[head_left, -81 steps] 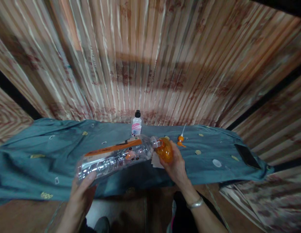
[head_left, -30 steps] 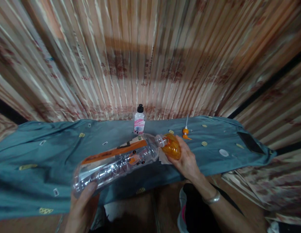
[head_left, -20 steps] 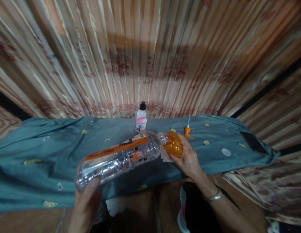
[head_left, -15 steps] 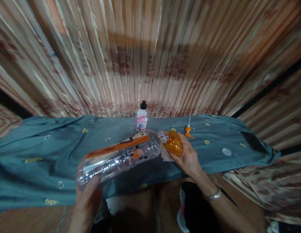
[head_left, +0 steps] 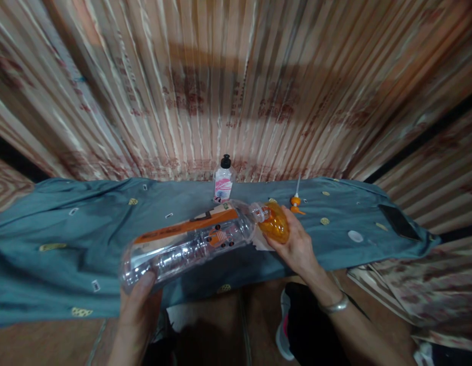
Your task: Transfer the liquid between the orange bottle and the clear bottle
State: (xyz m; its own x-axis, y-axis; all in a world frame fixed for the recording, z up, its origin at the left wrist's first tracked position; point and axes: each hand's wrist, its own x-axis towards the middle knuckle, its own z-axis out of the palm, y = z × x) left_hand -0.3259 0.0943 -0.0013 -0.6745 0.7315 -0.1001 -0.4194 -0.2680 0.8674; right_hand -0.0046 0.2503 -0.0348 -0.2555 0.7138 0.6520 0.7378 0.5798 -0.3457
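A large clear plastic bottle [head_left: 190, 244] with an orange label lies tilted across the view, its neck up to the right. My left hand [head_left: 141, 305] is closed around its base, thumb on the near side. My right hand [head_left: 296, 244] grips a small orange bottle [head_left: 276, 222], whose mouth meets the neck of the clear one. Behind them stands a bottle with a black cap and pink label [head_left: 223, 185]. An orange pump top with a clear tube [head_left: 295, 201] lies beyond my right hand.
Blue-green patterned cloth [head_left: 106, 213] covers the table. On its right side are a dark phone [head_left: 399, 222] and a white round disc [head_left: 355, 236]. A pale paper [head_left: 264, 244] lies partly under my right hand. Pleated curtains [head_left: 220, 76] hang behind.
Both bottles stay mouth to mouth in my hands; the orange one and my right hand have shifted very slightly to the right. The camera view has moved a little.
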